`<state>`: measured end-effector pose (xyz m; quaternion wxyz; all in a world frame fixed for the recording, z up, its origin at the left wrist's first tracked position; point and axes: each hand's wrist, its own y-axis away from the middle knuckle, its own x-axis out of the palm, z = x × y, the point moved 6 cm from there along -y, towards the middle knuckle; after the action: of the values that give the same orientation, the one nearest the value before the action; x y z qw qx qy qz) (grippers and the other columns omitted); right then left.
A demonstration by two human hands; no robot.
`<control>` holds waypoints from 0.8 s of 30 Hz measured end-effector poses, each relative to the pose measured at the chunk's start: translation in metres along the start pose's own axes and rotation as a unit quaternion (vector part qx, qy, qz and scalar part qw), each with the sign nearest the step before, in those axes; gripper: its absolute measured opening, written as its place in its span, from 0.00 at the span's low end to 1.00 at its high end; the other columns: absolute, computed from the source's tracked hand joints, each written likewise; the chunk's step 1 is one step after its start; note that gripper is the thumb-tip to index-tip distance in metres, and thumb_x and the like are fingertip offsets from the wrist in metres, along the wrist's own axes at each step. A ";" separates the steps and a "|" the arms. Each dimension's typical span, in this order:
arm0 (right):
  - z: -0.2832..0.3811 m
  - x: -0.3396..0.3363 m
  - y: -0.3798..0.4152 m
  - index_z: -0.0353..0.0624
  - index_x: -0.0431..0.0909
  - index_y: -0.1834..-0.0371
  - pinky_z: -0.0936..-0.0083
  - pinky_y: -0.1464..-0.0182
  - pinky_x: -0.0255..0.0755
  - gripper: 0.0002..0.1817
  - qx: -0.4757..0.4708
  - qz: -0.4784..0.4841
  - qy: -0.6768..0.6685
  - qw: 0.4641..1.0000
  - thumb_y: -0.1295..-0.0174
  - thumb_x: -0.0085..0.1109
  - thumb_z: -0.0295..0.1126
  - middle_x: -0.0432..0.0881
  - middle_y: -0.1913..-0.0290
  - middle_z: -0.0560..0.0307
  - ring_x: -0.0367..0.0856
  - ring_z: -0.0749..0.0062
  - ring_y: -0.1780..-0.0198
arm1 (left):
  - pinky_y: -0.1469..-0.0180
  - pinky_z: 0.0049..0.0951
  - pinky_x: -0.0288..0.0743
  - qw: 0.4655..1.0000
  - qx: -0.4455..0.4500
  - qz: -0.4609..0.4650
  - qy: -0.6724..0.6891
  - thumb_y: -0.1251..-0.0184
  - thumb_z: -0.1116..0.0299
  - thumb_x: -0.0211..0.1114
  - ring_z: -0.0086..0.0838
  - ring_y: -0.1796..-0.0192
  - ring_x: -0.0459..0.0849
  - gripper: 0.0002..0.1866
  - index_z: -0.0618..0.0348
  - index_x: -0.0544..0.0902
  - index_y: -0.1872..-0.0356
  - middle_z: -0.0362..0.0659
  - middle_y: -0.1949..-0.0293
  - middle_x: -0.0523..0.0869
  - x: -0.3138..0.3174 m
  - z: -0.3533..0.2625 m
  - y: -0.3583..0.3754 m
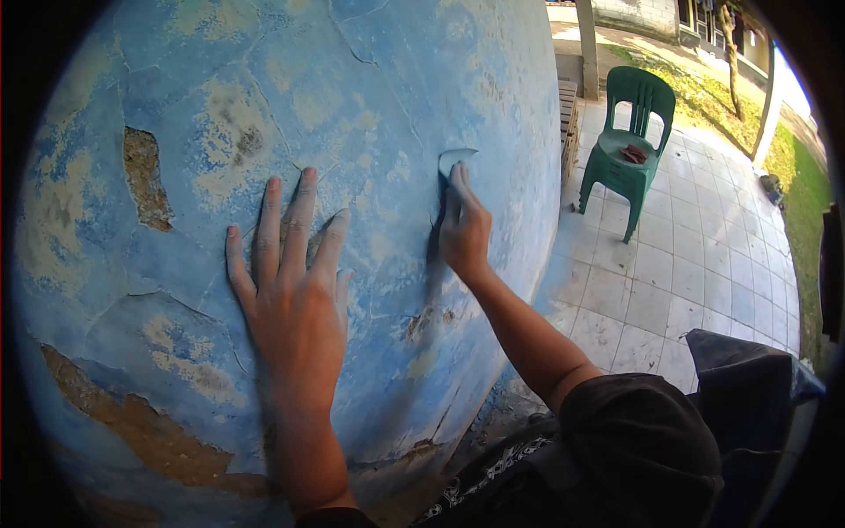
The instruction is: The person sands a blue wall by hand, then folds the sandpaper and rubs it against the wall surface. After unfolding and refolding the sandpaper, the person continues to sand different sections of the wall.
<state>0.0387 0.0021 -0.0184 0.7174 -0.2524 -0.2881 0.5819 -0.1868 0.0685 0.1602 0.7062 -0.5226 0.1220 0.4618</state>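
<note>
My left hand (299, 282) lies flat against the blue painted wall (370, 255), fingers spread and holding nothing. Its fingertips look dusty. Farther right, my right hand (464, 224) presses what looks like a piece of sandpaper (456, 159) to the same wall. Only a thin, pale, curling edge of that sheet shows beyond the fingertips; the rest is hidden under the hand. Around both hands the paint is cracked and worn to pale patches. A hole in the plaster (148, 179) bares brown material to the left, and a longer broken strip (141, 431) runs below.
A green plastic chair (627, 145) with small brown pieces on its seat stands on the tiled floor (678, 255). Wooden slats (568, 123) lean beyond the wall's edge. Dark sheeting (748, 378) is at lower right, near my sleeve. Grass (687, 101) borders the tiles.
</note>
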 end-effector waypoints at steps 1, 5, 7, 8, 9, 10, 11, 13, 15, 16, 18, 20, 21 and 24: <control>-0.009 0.002 -0.013 0.28 0.77 0.24 0.59 0.23 0.74 0.24 0.072 -0.003 -0.008 0.997 0.23 0.56 0.18 0.73 0.22 0.27 0.69 0.38 0.18 | 0.10 0.59 0.49 1.000 0.002 -0.005 0.001 0.46 0.63 0.88 0.34 0.10 0.58 0.34 0.34 0.89 0.34 0.30 0.13 0.68 0.000 0.000 0.000; 0.056 0.010 0.008 0.29 0.77 0.24 0.57 0.20 0.70 0.26 -0.029 -0.015 -0.055 0.998 0.24 0.60 0.17 0.73 0.22 0.29 0.68 0.38 0.17 | 0.10 0.60 0.49 1.000 0.002 -0.005 -0.024 0.47 0.63 0.88 0.35 0.10 0.58 0.36 0.33 0.88 0.33 0.30 0.13 0.68 0.005 -0.003 -0.003; 0.084 0.011 0.042 0.33 0.77 0.23 0.55 0.18 0.68 0.28 -0.094 0.063 -0.072 0.991 0.27 0.62 0.15 0.75 0.21 0.31 0.67 0.38 0.17 | 0.10 0.60 0.48 1.000 0.000 0.001 -0.021 0.48 0.62 0.88 0.35 0.10 0.58 0.38 0.31 0.87 0.32 0.30 0.13 0.68 0.006 -0.004 -0.006; 0.079 0.012 0.053 0.33 0.78 0.23 0.55 0.18 0.68 0.28 -0.112 0.091 -0.068 0.987 0.28 0.62 0.15 0.75 0.21 0.32 0.67 0.39 0.16 | 0.10 0.61 0.48 1.000 0.003 0.007 -0.014 0.49 0.61 0.89 0.35 0.10 0.57 0.39 0.30 0.86 0.31 0.30 0.13 0.67 0.007 -0.007 -0.006; 0.062 0.010 0.049 0.32 0.78 0.24 0.55 0.18 0.69 0.28 -0.116 0.073 -0.070 0.988 0.28 0.62 0.15 0.75 0.21 0.31 0.68 0.38 0.17 | 0.10 0.61 0.48 1.000 0.008 0.012 -0.018 0.49 0.61 0.89 0.35 0.10 0.57 0.39 0.30 0.86 0.31 0.30 0.13 0.67 0.007 -0.009 -0.006; 0.045 0.008 0.037 0.31 0.78 0.24 0.56 0.19 0.69 0.28 -0.121 0.053 -0.071 0.989 0.28 0.62 0.15 0.75 0.21 0.31 0.68 0.38 0.17 | 0.09 0.60 0.45 0.999 0.013 0.030 -0.010 0.42 0.61 0.84 0.33 0.09 0.56 0.34 0.30 0.87 0.31 0.30 0.12 0.66 0.008 -0.011 -0.006; 0.030 0.003 0.021 0.29 0.78 0.25 0.57 0.19 0.69 0.26 -0.062 0.015 -0.053 0.997 0.27 0.60 0.14 0.75 0.23 0.29 0.68 0.38 0.17 | 0.09 0.59 0.42 0.999 0.017 0.046 -0.003 0.35 0.62 0.79 0.32 0.09 0.56 0.28 0.31 0.87 0.32 0.29 0.12 0.64 0.010 -0.011 -0.007; -0.007 0.002 -0.013 0.27 0.78 0.26 0.58 0.20 0.71 0.24 0.064 -0.024 -0.062 0.996 0.24 0.57 0.15 0.75 0.24 0.26 0.68 0.39 0.18 | 0.09 0.58 0.42 0.998 0.027 0.048 -0.005 0.35 0.62 0.78 0.32 0.09 0.55 0.29 0.31 0.87 0.31 0.29 0.12 0.65 0.012 -0.012 -0.005; -0.003 0.006 -0.019 0.27 0.77 0.26 0.58 0.21 0.71 0.24 0.100 -0.040 -0.065 0.992 0.24 0.56 0.15 0.74 0.24 0.26 0.68 0.39 0.17 | 0.09 0.57 0.42 0.999 0.027 0.046 -0.001 0.35 0.62 0.78 0.31 0.09 0.55 0.29 0.31 0.86 0.31 0.29 0.12 0.65 0.015 -0.012 -0.002; 0.019 0.011 -0.012 0.27 0.77 0.25 0.58 0.21 0.70 0.24 0.068 -0.055 -0.065 0.994 0.24 0.56 0.16 0.74 0.23 0.26 0.67 0.38 0.17 | 0.09 0.59 0.44 0.998 0.032 0.045 -0.023 0.44 0.59 0.84 0.33 0.09 0.55 0.37 0.29 0.85 0.29 0.29 0.11 0.63 0.017 -0.012 -0.002; 0.083 0.013 0.025 0.30 0.79 0.25 0.55 0.18 0.66 0.27 -0.092 0.009 -0.082 0.992 0.28 0.60 0.13 0.74 0.22 0.29 0.69 0.38 0.17 | 0.09 0.61 0.47 0.997 0.036 0.041 -0.046 0.54 0.56 0.90 0.34 0.09 0.54 0.46 0.27 0.83 0.27 0.30 0.11 0.62 0.018 -0.011 -0.003; 0.083 0.016 0.044 0.32 0.80 0.25 0.54 0.18 0.68 0.28 -0.146 0.058 -0.077 0.984 0.31 0.62 0.12 0.76 0.22 0.30 0.70 0.40 0.17 | 0.09 0.60 0.47 0.998 0.035 0.048 -0.022 0.52 0.57 0.90 0.34 0.09 0.54 0.46 0.29 0.82 0.26 0.30 0.11 0.61 0.019 -0.011 -0.002; 0.070 0.014 0.040 0.32 0.80 0.26 0.55 0.19 0.69 0.28 -0.152 0.046 -0.082 0.984 0.30 0.61 0.12 0.76 0.22 0.30 0.70 0.39 0.18 | 0.09 0.60 0.47 0.998 0.036 0.052 -0.022 0.52 0.57 0.90 0.34 0.09 0.54 0.46 0.29 0.82 0.26 0.30 0.11 0.61 0.018 -0.011 0.000; 0.004 0.004 -0.006 0.27 0.79 0.28 0.61 0.26 0.77 0.21 -0.068 -0.055 -0.043 0.995 0.22 0.54 0.17 0.78 0.26 0.27 0.79 0.39 0.24 | 0.09 0.58 0.47 0.997 0.046 0.057 -0.015 0.51 0.58 0.89 0.34 0.09 0.53 0.46 0.31 0.82 0.25 0.30 0.10 0.61 0.015 -0.010 0.001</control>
<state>0.0409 0.0048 -0.0108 0.7166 -0.2589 -0.3707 0.5310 -0.1767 0.0673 0.1454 0.7038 -0.4751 0.1615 0.5029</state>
